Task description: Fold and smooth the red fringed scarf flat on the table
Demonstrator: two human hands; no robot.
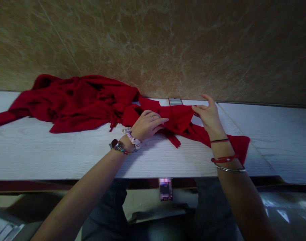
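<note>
A red fringed scarf [178, 115] lies in a narrow fold on the white table. My right hand [208, 115] pinches its right corner between thumb and fingertips, one finger raised. My left hand [149, 124] rests on top of the cloth with its fingers stretched to the right; its thumb is hidden. Bunched red fabric [82, 100] with fringe spreads to the left along the wall. Another length of red cloth [239, 145] runs under my right wrist. Whether these are one piece or several, I cannot tell.
A phone-like flat object [175, 101] lies by the brown marbled wall [153, 47], partly under the scarf. The white tabletop [55, 154] ends at a dark front edge. Below it, a blurred-out item [165, 188] shows between my legs. Shiny plastic [288, 211] is at lower right.
</note>
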